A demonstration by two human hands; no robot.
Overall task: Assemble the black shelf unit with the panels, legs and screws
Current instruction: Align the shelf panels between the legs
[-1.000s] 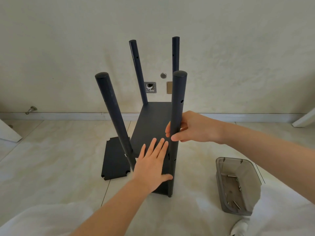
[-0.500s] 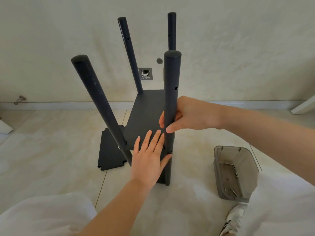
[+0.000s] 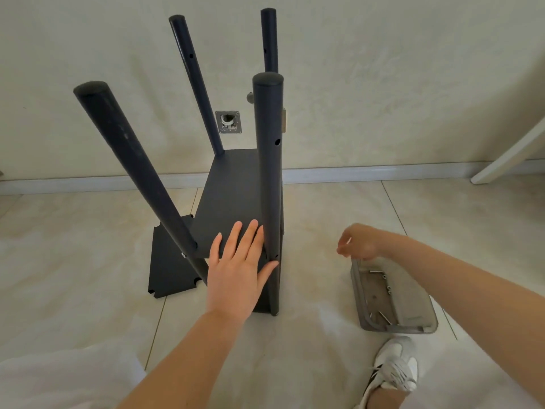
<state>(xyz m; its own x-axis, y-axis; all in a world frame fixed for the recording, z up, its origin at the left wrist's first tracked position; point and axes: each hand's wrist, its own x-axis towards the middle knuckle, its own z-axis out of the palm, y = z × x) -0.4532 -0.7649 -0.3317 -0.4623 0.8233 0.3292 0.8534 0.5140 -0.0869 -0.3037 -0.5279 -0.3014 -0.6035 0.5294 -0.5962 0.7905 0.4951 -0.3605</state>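
Hidden: lower end of far-right leg (image 3: 269, 39) behind near-right leg (image 3: 269, 172); loose panel (image 3: 171, 270) partly under unit, at 8 o'clock. Right hand (image 3: 358, 242) blurred.

Shelf unit on floor, centre frame, four legs' long axes pointing up toward 12; near-left leg (image 3: 129, 160) and far-left leg (image 3: 194, 81) lean toward 11. Mounted panel (image 3: 233, 196) runs away toward wall.

Left hand (image 3: 239, 270) flat on panel's near edge, fingers straight and spread, thumb touching near-right leg. Right hand hovers over grey bin (image 3: 413, 305) at 4 o'clock, fingers curled down; holding anything, cannot tell. Screws (image 3: 383, 287) in bin.
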